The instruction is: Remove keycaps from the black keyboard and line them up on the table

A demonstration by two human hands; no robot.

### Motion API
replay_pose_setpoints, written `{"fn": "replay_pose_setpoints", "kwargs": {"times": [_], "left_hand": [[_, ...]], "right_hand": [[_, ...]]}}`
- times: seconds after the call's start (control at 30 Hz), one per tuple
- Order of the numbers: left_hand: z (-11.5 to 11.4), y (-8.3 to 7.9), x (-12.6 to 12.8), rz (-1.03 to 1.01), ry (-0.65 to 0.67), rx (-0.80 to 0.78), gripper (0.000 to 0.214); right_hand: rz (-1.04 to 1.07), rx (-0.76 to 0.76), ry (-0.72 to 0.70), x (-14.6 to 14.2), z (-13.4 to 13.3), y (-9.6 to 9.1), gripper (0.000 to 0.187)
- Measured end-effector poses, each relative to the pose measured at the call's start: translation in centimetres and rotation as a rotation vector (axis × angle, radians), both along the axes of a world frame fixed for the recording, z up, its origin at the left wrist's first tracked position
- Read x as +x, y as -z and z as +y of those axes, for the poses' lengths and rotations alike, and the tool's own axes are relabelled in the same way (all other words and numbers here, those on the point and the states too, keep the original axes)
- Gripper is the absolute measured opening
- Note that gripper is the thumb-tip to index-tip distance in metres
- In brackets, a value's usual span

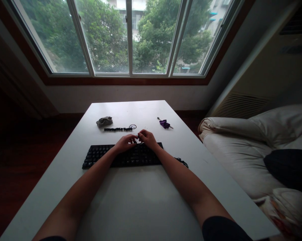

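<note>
A black keyboard (pixel 103 156) lies across the middle of the white table (pixel 141 197). Both hands meet above its far edge. My left hand (pixel 125 143) is closed in a pinch, and my right hand (pixel 147 138) is closed in a pinch too, fingertips touching something small and thin that I cannot make out. Just beyond them a row of removed black keycaps (pixel 118 129) lies in a line, with a wire keycap puller (pixel 132 126) at its right end.
A grey crumpled cloth (pixel 104 121) sits at the far left of the table, a purple brush-like tool (pixel 164 124) at the far right. The keyboard cable (pixel 182 162) curls right. A sofa with white cushions (pixel 253 147) stands right; a window (pixel 131 36) lies ahead.
</note>
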State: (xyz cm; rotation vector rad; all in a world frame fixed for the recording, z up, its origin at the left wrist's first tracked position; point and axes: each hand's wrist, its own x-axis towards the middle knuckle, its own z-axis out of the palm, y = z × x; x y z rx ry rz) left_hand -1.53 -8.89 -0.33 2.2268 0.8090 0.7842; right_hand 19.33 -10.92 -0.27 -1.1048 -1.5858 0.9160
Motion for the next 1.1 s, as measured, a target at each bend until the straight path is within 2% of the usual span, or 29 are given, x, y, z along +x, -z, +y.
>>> {"fn": "replay_pose_setpoints", "kwargs": {"times": [0.13, 0.4, 0.63, 0.83, 1.1], "left_hand": [[0.2, 0.2, 0.0, 0.039, -0.008, -0.008, 0.025], [0.6, 0.8, 0.1, 0.038, -0.039, -0.004, 0.020], [0.7, 1.0, 0.0, 0.047, -0.054, 0.044, 0.020], [0.3, 0.6, -0.1, 0.053, -0.049, 0.081, 0.022], [-0.1, 0.0, 0.2, 0.034, -0.053, 0.088, 0.020]], "right_hand": [[-0.003, 0.032, -0.010, 0.0, -0.1, 0.0, 0.032], [0.014, 0.041, 0.003, 0.0, 0.0, 0.2, 0.036], [-0.060, 0.063, -0.015, -0.1, 0.4, 0.6, 0.035], [-0.093, 0.069, -0.032, -0.1, 0.5, 0.7, 0.034], [-0.135, 0.086, 0.013, -0.2, 0.4, 0.6, 0.033]]}}
